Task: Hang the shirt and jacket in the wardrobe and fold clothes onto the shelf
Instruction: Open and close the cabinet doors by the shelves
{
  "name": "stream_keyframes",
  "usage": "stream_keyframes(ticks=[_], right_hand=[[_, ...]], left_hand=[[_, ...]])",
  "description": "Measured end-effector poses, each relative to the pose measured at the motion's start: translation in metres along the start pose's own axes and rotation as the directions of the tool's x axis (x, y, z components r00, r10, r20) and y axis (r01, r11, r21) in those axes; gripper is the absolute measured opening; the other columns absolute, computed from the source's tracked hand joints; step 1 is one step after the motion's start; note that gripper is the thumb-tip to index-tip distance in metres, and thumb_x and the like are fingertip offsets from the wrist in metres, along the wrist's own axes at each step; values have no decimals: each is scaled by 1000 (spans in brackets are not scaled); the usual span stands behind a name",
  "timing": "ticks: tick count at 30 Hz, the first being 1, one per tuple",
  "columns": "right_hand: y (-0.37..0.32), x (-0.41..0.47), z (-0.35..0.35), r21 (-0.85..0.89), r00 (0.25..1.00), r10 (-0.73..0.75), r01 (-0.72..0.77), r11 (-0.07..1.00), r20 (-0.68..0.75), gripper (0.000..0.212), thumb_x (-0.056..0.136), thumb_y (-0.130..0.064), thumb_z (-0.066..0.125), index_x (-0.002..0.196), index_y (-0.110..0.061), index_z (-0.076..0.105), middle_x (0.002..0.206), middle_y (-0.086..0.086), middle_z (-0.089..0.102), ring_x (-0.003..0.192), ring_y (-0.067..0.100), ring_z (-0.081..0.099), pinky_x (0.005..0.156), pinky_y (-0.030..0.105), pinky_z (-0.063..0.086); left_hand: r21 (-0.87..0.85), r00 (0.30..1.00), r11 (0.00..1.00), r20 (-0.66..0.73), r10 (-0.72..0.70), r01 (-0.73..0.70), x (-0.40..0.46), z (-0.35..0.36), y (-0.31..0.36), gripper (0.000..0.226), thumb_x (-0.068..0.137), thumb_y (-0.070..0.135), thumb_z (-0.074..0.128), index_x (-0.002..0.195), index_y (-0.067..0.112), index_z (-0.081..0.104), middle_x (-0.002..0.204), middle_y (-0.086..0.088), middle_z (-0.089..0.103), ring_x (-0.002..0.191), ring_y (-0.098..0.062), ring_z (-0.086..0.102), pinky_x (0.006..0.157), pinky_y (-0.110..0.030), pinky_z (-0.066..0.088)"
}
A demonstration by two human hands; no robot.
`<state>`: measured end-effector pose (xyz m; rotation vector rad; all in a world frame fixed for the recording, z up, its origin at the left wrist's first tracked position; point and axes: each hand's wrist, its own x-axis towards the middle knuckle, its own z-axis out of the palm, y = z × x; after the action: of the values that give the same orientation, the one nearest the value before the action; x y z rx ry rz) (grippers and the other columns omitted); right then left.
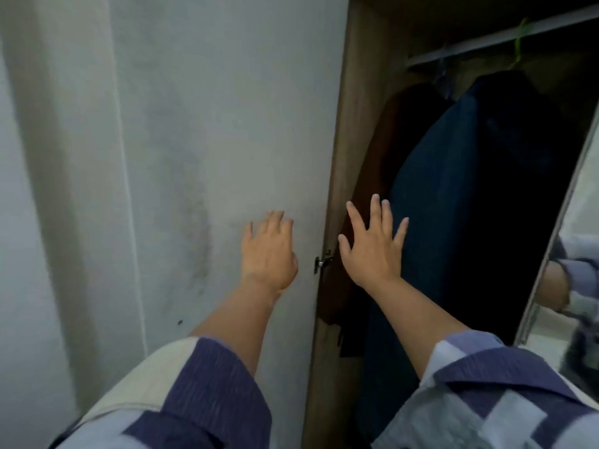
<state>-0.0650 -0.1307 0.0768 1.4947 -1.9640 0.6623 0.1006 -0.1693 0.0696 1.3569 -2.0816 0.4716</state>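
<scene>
The left hand (269, 251) reaches toward the white wardrobe door (227, 124), fingers relaxed, holding nothing. The right hand (372, 251) is spread flat, empty, before the dark blue jacket (479, 189), which hangs from the rail (505, 40) by a green hanger (518, 40), right of a brown garment (385, 150).

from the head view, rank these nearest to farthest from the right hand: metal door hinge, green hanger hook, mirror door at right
From the right hand:
1. Metal door hinge, just to its left on the frame.
2. Mirror door, off to the right edge.
3. Green hanger hook, up on the rail, top right.
</scene>
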Motion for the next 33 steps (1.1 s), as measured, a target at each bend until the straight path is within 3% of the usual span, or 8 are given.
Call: stream_keyframes(ticks=[4, 10, 14, 17, 20, 23, 29, 33], right_hand=[[-71, -11, -13, 210, 989, -123, 103, 972, 83, 63, 97, -44, 36, 152, -28, 11, 160, 12, -3, 147, 26, -8, 116, 56, -1], [-186, -8, -50, 540, 966, -247, 172, 824, 70, 67, 93, -53, 41, 151, -30, 14, 161, 7, -4, 147, 25, -7, 117, 54, 1], [-251, 0, -65, 687, 971, -235, 140, 713, 45, 86, 85, -64, 47, 152, -31, 4, 160, 2, -14, 147, 24, -12, 113, 60, 6], [-285, 0, -64, 741, 994, -105, 43, 670, 38, 98, 80, -63, 56, 151, -28, -2, 159, 2, -16, 146, 25, -12, 109, 63, 17], [-297, 3, -55, 655, 999, -48, 38, 755, -2, 95, 84, -41, 60, 151, -25, -6, 159, 7, -15, 146, 30, -8, 104, 61, 33], [-294, 2, -56, 614, 998, -61, 51, 788, -3, 94, 85, -32, 59, 151, -22, -8, 159, 11, -13, 146, 32, -7, 103, 59, 36], [-259, -16, -76, 714, 996, -89, 75, 696, -18, 96, 81, -24, 61, 152, -21, -3, 159, 10, -8, 146, 30, -4, 107, 55, 34], [-213, -38, -98, 795, 991, -127, 101, 598, -31, 94, 81, -16, 59, 152, -20, -3, 160, 8, -7, 147, 26, -5, 115, 40, 18]], left_hand=[[74, 988, 986, -61, -143, 147, -51, -32, -53, 54, 84, 19, 50, 136, 18, 40, 157, -3, 22, 146, -18, 16, 116, -46, 13], [-5, 890, 933, -298, -344, 359, -90, -70, -128, 64, 75, 13, 65, 135, 6, 43, 147, -13, 36, 133, -31, 39, 103, -44, 38], [-393, 890, 838, -94, -445, 378, -91, -63, -151, 72, 89, 22, 63, 146, 3, 24, 151, -13, 31, 139, -26, 33, 110, -34, 32], [-578, 910, 745, -9, -414, 333, -94, -46, -156, 46, 91, 8, 55, 135, 5, 39, 130, -11, 56, 112, -25, 59, 88, -30, 46], [-601, 874, 718, -65, -482, 352, -98, -33, -161, 34, 95, 5, 45, 129, 9, 44, 115, -4, 65, 85, -10, 62, 74, -26, 47], [-582, 885, 749, -102, -455, 318, -99, -28, -165, 33, 95, 11, 48, 127, 12, 45, 110, -3, 66, 89, -19, 65, 78, -38, 52], [-529, 915, 800, -101, -391, 284, -120, -35, -137, 41, 95, 21, 51, 135, 18, 40, 118, 1, 64, 97, -22, 66, 82, -38, 53], [-513, 917, 814, -119, -379, 270, -143, -44, -87, 48, 96, 27, 50, 141, 19, 35, 120, -1, 65, 99, -24, 66, 82, -34, 50]])
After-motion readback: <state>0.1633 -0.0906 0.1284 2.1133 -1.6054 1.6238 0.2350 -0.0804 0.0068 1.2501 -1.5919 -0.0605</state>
